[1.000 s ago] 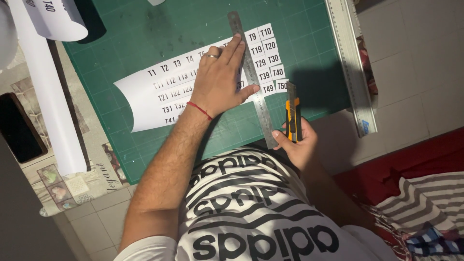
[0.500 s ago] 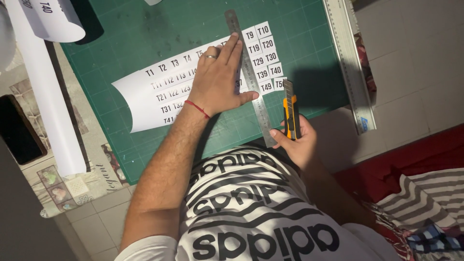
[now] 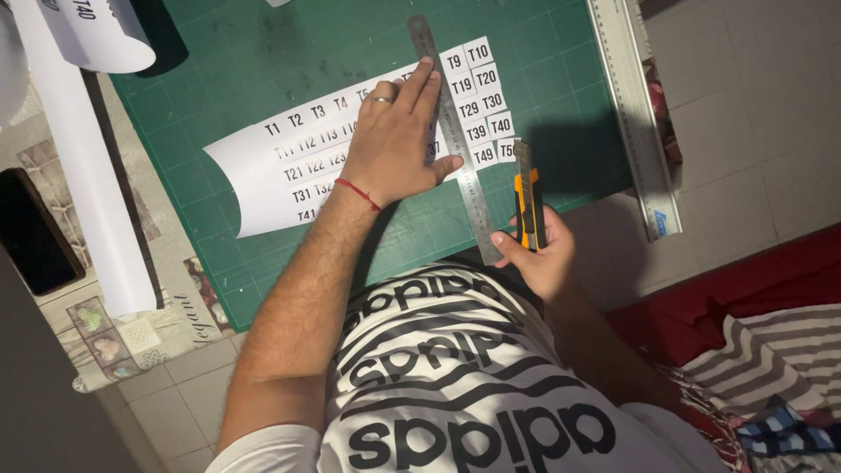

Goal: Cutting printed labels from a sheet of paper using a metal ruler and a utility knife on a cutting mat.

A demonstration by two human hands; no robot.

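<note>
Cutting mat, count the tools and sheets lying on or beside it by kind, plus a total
Metal rulers: 2, a short steel ruler under the left hand, a long ruler at the mat's edge
Utility knife: 1, in the right hand
Printed label sheet: 1
Total: 4

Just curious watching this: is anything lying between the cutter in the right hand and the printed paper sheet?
Only the thin steel ruler, pinned on the white printed paper sheet by the left hand. The orange utility cutter in the right hand sits beside its right edge.

Striped tee, red wrist string [image 3: 357, 194], ring [image 3: 383, 100]
</note>
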